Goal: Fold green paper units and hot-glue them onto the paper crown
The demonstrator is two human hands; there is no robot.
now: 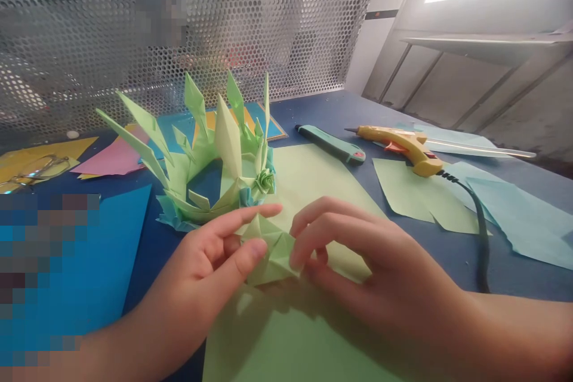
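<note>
A small piece of folded light green paper (275, 256) is held between my two hands, low over the table. My left hand (215, 262) pinches its left side, thumb in front, with the index finger stretched out behind it. The fingertips of my right hand (358, 256) close on its right edge. Just behind stands a green folded-paper crown (228, 137) with tall pointed spikes, a paper rose (265, 181) and blue paper pieces along its lower edge. Under my hands lies a large light green paper sheet (295, 334).
A utility knife (331, 144) lies behind the green sheet. To its right rest a yellow glue gun (403, 140) with a black cord, and green and pale blue paper pieces (528, 215). Glasses (38, 170) and coloured sheets are at left. A perforated metal panel (268, 18) stands behind.
</note>
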